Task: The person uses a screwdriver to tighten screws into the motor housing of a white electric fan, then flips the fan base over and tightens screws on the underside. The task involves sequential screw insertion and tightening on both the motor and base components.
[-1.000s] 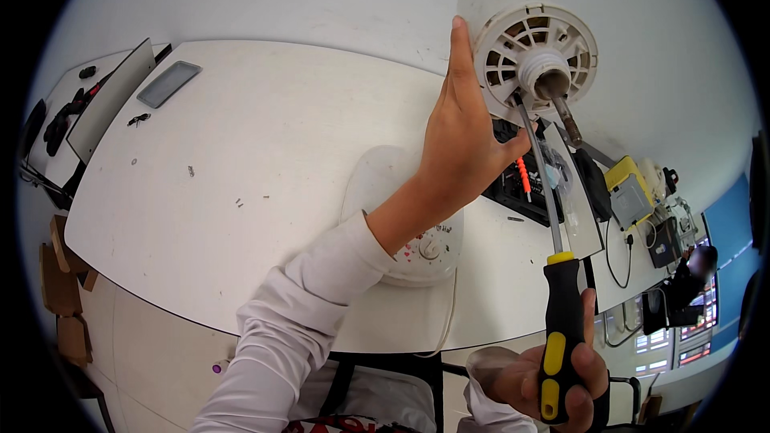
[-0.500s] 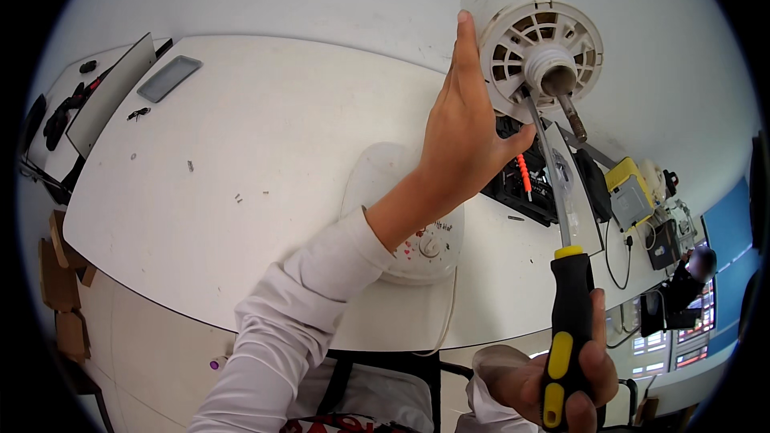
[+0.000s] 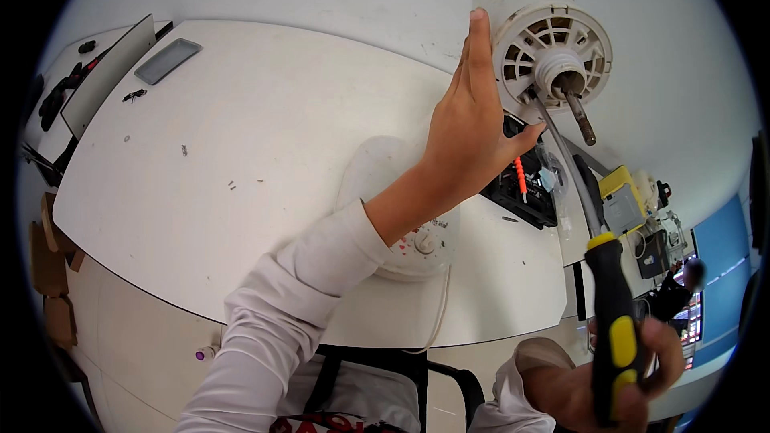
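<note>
My left hand (image 3: 469,132) is raised over the table, gripping the white fan motor housing (image 3: 513,2) from its left side. The housing's round slotted front faces me, with a threaded collar and a metal shaft (image 3: 581,119) sticking out of the collar. In my right hand (image 3: 565,393), at the lower right, is a black and yellow screwdriver (image 3: 613,293). Its long blade slants up to the housing front, and the tip meets it just left below the collar; the exact contact point is hard to see. Beneath my left forearm lies a white oval fan base (image 3: 373,172) with a cord.
Several small screws (image 3: 233,186) lie loose on the white table (image 3: 281,96). A grey tray (image 3: 167,62) is at the far left. An open black toolbox (image 3: 513,192) stands behind the blade, and a yellow and grey case (image 3: 623,200) farther right. Another person (image 3: 674,297) sits in the right background.
The housing and my left hand appear slightly farther right. The screwdriver handle has shifted right and my right-hand fingers have changed position on it. The view has also shifted a little.
</note>
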A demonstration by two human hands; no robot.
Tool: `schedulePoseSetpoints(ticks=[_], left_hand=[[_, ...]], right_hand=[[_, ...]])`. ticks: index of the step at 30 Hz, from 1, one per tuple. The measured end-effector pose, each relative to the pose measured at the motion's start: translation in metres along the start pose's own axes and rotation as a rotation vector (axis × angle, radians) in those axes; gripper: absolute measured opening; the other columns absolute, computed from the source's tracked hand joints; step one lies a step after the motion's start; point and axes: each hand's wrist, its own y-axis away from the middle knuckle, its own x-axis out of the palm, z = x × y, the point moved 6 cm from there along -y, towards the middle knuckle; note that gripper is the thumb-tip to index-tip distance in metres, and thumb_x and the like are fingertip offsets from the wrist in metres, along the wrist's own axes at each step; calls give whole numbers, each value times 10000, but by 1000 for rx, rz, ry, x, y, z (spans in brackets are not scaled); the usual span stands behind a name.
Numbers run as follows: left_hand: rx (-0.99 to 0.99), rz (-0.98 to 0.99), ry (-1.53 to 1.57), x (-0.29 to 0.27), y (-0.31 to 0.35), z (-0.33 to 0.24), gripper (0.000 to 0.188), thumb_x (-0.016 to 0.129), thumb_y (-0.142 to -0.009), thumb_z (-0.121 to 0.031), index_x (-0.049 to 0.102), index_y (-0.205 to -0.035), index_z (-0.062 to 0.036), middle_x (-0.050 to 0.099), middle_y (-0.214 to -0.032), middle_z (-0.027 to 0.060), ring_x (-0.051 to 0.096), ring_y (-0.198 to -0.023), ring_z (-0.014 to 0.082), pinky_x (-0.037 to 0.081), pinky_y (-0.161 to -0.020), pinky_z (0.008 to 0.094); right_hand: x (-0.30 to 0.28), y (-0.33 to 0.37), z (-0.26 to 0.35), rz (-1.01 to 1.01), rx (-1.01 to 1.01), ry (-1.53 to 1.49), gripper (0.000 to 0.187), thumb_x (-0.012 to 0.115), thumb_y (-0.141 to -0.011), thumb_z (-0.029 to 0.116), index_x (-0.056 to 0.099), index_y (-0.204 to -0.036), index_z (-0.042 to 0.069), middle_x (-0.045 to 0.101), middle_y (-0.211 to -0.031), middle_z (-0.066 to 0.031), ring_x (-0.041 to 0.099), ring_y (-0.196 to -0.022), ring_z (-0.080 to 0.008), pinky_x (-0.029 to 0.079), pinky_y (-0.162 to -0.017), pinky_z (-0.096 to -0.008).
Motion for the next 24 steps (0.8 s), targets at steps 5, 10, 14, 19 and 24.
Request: schedulePoseSetpoints(ticks=[5,10,14,19,24], left_hand=[[64,-19,-63,-3,2,4,1150,801,-595,-92,-24,-1388,25,244,-1381,313,435,-1192,396,409,-962,370],[57,-2,-30,-2,0,-2,1106,787,-618,-98,-2,-1373,74,189,-1399,310,341,-1244,430,376,-998,384],[43,6,22,1,0,-2,1076,778,-634,-108,17,-1366,95,164,-1409,304,303,-1263,442,364,-1013,388],[-18,23,25,-4,1,1,1067,773,-640,-107,20,-1372,85,172,-1409,297,308,-1263,434,364,-1013,384],[-13,15,44,0,0,-2,1070,773,-641,-112,18,-1372,84,178,-1410,291,313,-1262,431,363,-1014,385]], right_hand=[[10,-3,18,273,117,-145,331,534,-859,261,399,-1126,117,486,-968,-218,581,-760,-273,490,-612,-277],[-9,-5,7,143,-8,201,367,558,-863,272,388,-1115,67,539,-836,-230,590,-690,-273,509,-551,-264],[-3,0,2,147,94,34,366,525,-883,205,332,-1161,65,547,-858,-246,580,-690,-322,517,-555,-315],[-5,-18,13,475,40,249,361,572,-877,232,482,-1067,-62,576,-880,-208,586,-731,-277,469,-571,-300],[-13,-5,0,274,154,195,466,502,-911,323,363,-1144,-56,496,-1036,-307,577,-739,-324,512,-537,-310]])
